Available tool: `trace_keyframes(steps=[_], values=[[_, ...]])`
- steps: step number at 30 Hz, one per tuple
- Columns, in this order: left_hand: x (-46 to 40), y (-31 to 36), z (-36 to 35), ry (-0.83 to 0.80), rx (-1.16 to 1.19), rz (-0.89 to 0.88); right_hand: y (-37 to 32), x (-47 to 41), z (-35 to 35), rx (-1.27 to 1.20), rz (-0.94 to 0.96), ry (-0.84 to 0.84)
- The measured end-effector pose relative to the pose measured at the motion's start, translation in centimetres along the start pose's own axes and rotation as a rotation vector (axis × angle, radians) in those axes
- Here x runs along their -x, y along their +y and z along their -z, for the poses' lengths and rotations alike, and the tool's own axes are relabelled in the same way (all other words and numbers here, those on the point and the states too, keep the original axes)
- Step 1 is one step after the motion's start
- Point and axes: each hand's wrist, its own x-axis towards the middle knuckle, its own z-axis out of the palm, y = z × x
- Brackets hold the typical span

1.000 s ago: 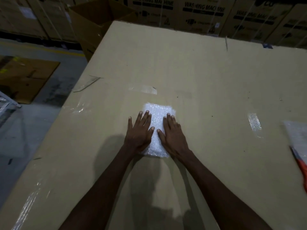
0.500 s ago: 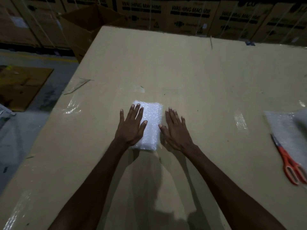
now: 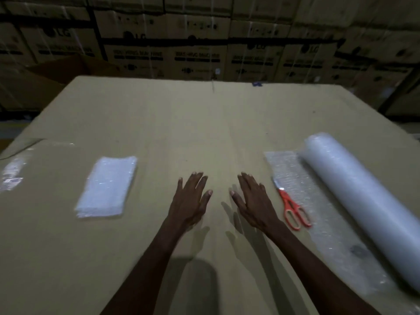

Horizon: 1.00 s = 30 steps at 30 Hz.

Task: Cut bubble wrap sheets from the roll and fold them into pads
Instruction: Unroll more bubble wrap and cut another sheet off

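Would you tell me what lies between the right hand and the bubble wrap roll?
In the head view, the orange scissors lie on the unrolled bubble wrap sheet, between the right hand and the roll.

Dim, yellowish scene. Motion blur throughout; stacked cartons (image 3: 204,53) beyond hands (image 3: 191,201) smeared, print barely legible. Multiple fanned shadows of fingers on worktop (image 3: 204,133) just below hands, large soft shadow nearer viewer. Folded pad (image 3: 106,185) left of hands brightest, edges ghosted. Wide-angle bending at frame edges.
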Motion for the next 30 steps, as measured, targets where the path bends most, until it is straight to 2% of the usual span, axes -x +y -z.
trace_keyframes(steps=[5,10,15,19,23,30], values=[[-2.3,11.6,-7.3,-0.071,-0.048,-0.008,11.6,4.3,5.4,0.089,0.014,0.032],[-3.2,21.7,-13.2,-0.15,-0.117,-0.054,20.6,7.5,10.5,0.329,0.013,0.132],[-4.5,28.2,-17.2,-0.229,-0.125,-0.084,26.6,10.0,13.1,0.512,-0.087,0.065],[-4.7,28.9,-18.6,-0.216,-0.15,-0.077,28.8,10.9,13.5,0.604,-0.116,-0.048],[-4.4,27.5,-18.1,-0.226,-0.169,-0.093,28.3,10.1,13.7,0.627,-0.105,-0.074],[-3.5,21.8,-15.6,-0.261,-0.23,-0.128,26.4,8.4,14.8,0.466,-0.237,-0.031]])
